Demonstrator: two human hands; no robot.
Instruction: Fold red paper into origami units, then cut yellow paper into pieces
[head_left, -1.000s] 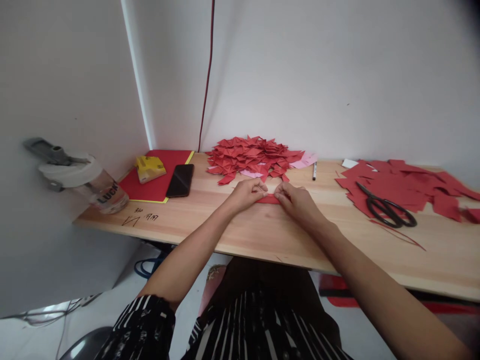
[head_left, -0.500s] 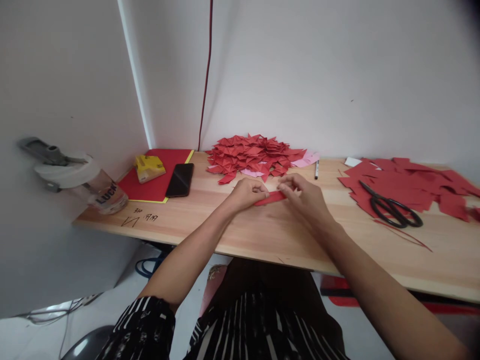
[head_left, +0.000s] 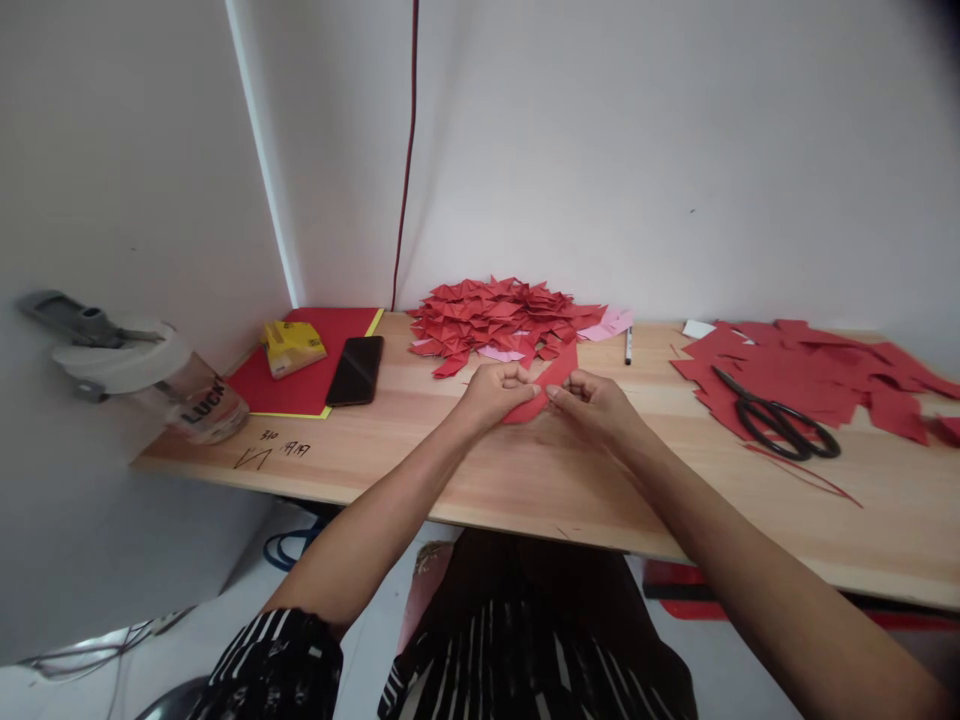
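Observation:
A narrow red paper strip (head_left: 561, 366) is held slantwise above the wooden table, its upper end pointing away to the right. My left hand (head_left: 498, 392) pinches its left side, fingers closed. On the other side my right hand (head_left: 589, 398) grips the strip between thumb and fingers, close beside the left thumb. Just behind the hands lies a heap of folded red paper pieces (head_left: 491, 315), with some pink pieces (head_left: 609, 323) at its edge.
Flat red paper sheets (head_left: 795, 370) lie at the right with black scissors (head_left: 780, 420) on them. A pen (head_left: 628, 345) is behind my right hand. To the left are a phone (head_left: 355, 370), a yellow packet (head_left: 293, 347) and a bottle (head_left: 202, 400) near the table's edge (head_left: 360, 495).
The strip has turned from nearly level to a steep slant, and more of it shows. My right hand has come down and closer to my left hand. The view has shifted slightly.

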